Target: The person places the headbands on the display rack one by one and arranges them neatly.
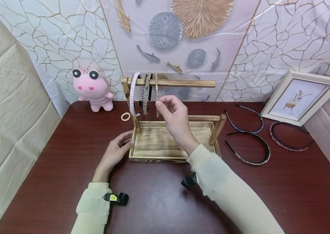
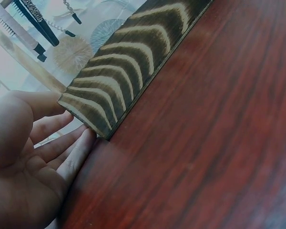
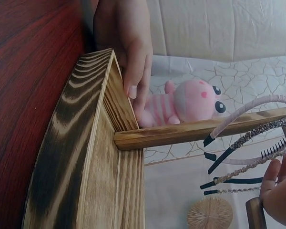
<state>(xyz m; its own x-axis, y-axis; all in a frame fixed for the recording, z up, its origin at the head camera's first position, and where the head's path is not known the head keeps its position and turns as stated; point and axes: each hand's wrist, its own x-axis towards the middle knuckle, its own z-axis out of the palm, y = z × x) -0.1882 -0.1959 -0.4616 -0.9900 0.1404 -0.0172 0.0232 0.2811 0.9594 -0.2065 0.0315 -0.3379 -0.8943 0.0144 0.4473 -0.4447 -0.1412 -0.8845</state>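
Note:
A wooden display rack (image 1: 165, 143) has a tray base with an upper and a lower bar. My left hand (image 1: 116, 151) holds the tray's left end, thumb at the rim and fingers against the outside wall. On the upper bar (image 1: 185, 83), a thin beaded headband (image 1: 157, 89) hangs, its front pinched between the thumb and forefinger of my right hand (image 1: 175, 115). Left of it on the bar hang a glittery toothed headband (image 1: 145, 97) and, nearest the post, a white wrapped headband (image 1: 133, 97). Their dark-tipped ends (image 3: 208, 183) show in the right wrist view.
Right of the rack lie a blue headband (image 1: 262, 125), a dark toothed headband (image 1: 266, 156) and a pinkish headband (image 1: 294, 149). Behind them leans a framed picture (image 1: 302, 97). A pink plush toy (image 1: 96, 91) and a small pale ring (image 1: 125, 117) are at the back left.

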